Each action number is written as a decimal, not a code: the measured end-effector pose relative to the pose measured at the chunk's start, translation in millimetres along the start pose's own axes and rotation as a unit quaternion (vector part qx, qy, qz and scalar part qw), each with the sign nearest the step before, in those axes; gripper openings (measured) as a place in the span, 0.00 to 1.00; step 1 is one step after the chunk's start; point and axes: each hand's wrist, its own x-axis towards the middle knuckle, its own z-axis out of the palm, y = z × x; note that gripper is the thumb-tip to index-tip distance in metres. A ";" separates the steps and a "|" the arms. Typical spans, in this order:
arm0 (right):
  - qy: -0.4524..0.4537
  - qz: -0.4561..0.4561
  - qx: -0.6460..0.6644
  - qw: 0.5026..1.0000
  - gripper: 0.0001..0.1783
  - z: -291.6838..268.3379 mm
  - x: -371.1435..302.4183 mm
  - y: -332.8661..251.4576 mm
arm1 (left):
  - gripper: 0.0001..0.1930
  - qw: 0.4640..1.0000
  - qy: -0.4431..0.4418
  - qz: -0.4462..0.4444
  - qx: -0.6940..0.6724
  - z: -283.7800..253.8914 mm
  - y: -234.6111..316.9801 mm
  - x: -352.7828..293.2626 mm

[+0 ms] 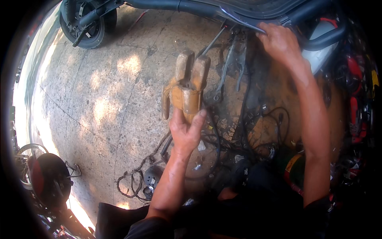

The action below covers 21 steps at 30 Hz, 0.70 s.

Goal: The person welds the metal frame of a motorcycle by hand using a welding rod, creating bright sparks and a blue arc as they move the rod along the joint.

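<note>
My left hand (186,129) is wrapped round a worn yellow-brown welding electrode holder (186,95), its two blunt jaws pointing away from me. From the jaws a thin welding rod (213,42) reaches up to the dark tubular frame (195,7); its far tip glows red. Up at the right, my right hand (278,43) is closed on a slim, shiny metal rod or strip (242,22) lying along the frame's underside. Grey long-handled pliers or a clamp (230,59) hang from the frame between the hands. Whatever the pliers' jaws grip is hidden.
A black-tyred wheel (93,26) stands at the far left. Dark cables (217,147) tangle on the stained concrete floor (91,103) near my knees. A round dark object (49,181) sits at the lower left. Red and black items (354,107) crowd the right edge. Haze hangs beneath the frame.
</note>
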 end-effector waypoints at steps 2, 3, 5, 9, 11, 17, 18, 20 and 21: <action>0.010 -0.004 0.000 1.000 0.14 2.7 -0.7 1.4 | 0.25 0.999 -0.001 0.025 0.035 -1.5 -3.2 -1.2; 0.020 -0.008 0.000 1.000 0.14 3.5 -1.3 2.4 | 0.26 0.996 -0.003 0.051 0.070 -1.9 -4.1 -1.8; 0.026 -0.007 -0.003 1.000 0.14 3.3 -2.0 0.6 | 0.26 0.993 -0.008 0.069 0.091 -2.0 -3.3 -2.9; 0.005 0.002 -0.011 1.000 0.14 0.9 -0.7 -1.4 | 0.24 0.988 -0.010 0.121 0.099 2.7 4.9 -0.5; 0.013 -0.003 -0.005 1.000 0.14 4.8 -1.5 2.3 | 0.20 0.999 0.010 0.003 -0.039 5.1 9.0 -3.6; 0.028 -0.014 0.006 0.999 0.14 3.6 0.6 0.6 | 0.18 0.954 0.007 -0.154 -0.256 -1.1 -14.5 -11.8; 0.017 -0.001 0.000 1.000 0.14 3.6 2.1 1.2 | 0.19 0.975 0.051 -0.116 -0.182 -1.4 -21.3 -15.8; 0.018 -0.008 0.000 1.000 0.14 6.6 1.4 6.6 | 0.20 0.987 0.092 -0.079 -0.106 -6.1 -25.7 -19.4; 0.020 -0.016 0.000 1.000 0.14 7.8 -0.1 9.6 | 0.22 0.993 0.066 -0.053 -0.084 -13.5 -26.4 -19.2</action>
